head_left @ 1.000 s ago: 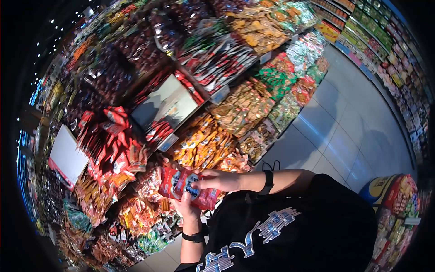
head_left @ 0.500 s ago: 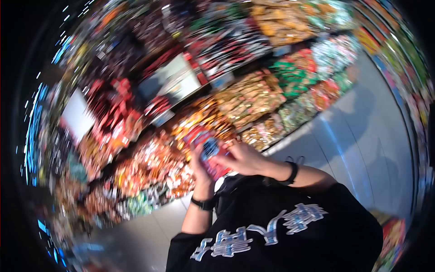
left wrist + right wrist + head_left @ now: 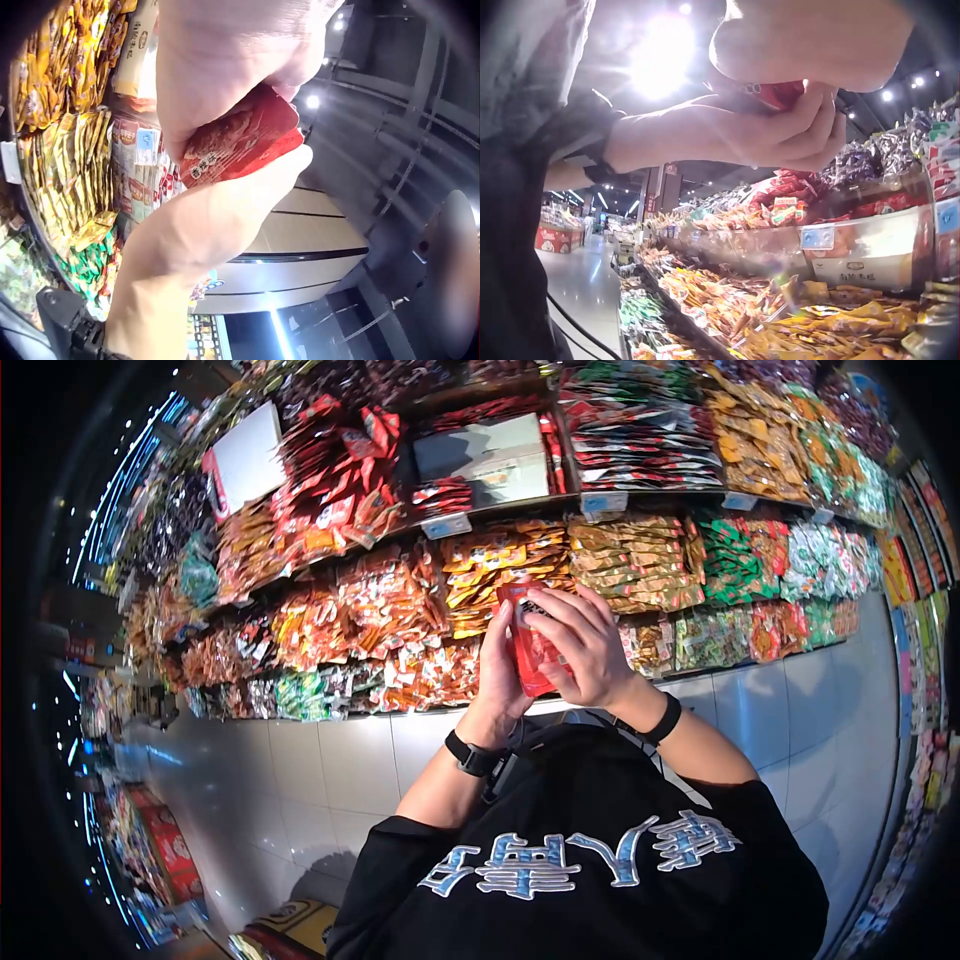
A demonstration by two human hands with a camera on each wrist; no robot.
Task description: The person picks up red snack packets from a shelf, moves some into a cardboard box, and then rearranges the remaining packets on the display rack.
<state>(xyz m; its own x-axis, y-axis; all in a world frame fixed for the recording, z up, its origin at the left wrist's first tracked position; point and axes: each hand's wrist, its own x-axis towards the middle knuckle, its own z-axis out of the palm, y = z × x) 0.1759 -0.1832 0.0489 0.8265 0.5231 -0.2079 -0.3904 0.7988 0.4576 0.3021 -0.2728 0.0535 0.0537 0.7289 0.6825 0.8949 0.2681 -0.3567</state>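
A red snack packet (image 3: 533, 670) with pale lettering is held between both hands in front of the chest. My left hand (image 3: 500, 668) grips its left side, with the thumb along the edge near the top. The right hand (image 3: 583, 643) grips it from the right, its bent fingers lying across the front and covering much of the print. In the left wrist view the packet (image 3: 244, 139) shows between the two hands, its glossy face tilted. Only a small red part of the packet (image 3: 780, 94) appears in the right wrist view, where the hands hide most of it.
Tiered display bins of small wrapped snacks (image 3: 630, 565) stretch across the front. Price tags (image 3: 446, 526) line the shelf edge, below a bin with a white box (image 3: 490, 455). Tiled floor (image 3: 330, 760) lies between the display and the person. A red-sided stand (image 3: 168, 850) is at lower left.
The view has turned, so the shelves now run nearly level. The packet has turned more upright and partly away from view. The right hand's fingers have come across its front.
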